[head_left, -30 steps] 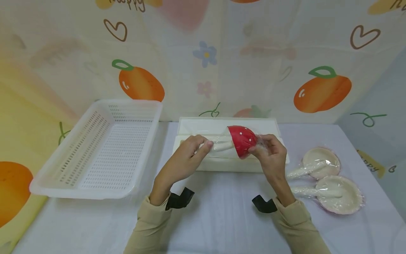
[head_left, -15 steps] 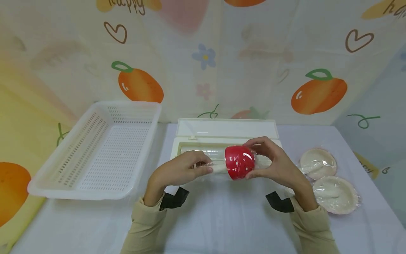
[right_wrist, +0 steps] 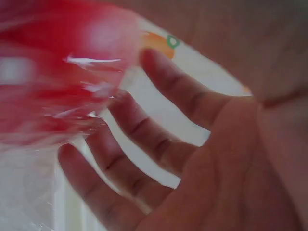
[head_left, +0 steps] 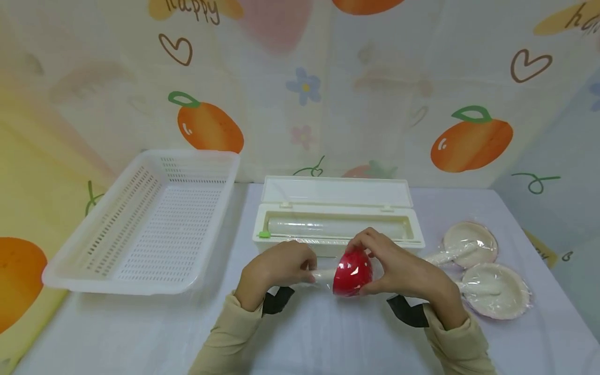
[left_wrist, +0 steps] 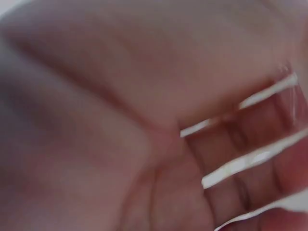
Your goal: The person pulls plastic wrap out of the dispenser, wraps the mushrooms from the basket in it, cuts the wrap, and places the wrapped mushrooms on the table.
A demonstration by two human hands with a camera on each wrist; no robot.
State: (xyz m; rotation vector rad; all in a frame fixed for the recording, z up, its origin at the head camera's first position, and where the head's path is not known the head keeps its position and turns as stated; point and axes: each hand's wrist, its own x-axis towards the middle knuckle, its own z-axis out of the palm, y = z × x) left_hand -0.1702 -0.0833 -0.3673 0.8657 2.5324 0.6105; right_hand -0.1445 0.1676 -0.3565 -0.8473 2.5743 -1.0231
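A decorative mushroom (head_left: 349, 275) with a red, white-dotted cap and a pale stem is wrapped in clear film. It lies sideways between the hands, in front of the white box. My left hand (head_left: 278, 264) pinches the stem between thumb and fingers. My right hand (head_left: 405, 271) grips the cap, with its thumb low and its fingers over the top. In the right wrist view, spread fingertips meet the shiny film on the red cap (right_wrist: 72, 72). The left wrist view is filled by the blurred palm (left_wrist: 86, 96), and the stem is hidden there.
Behind the hands stands an open-lidded cling film dispenser (head_left: 260, 221) holding a clear roll (head_left: 328, 226), with a green slider (head_left: 264, 234) at its left. Two wrapped mushrooms (head_left: 515, 297) lie at right, pale undersides up. A white perforated basket (head_left: 187, 284) sits at left.
Both hands have brought the mushroom down and toward the person, uncovering the dispenser's roll. The right hand has shifted from the film by the cap's top to around the cap.
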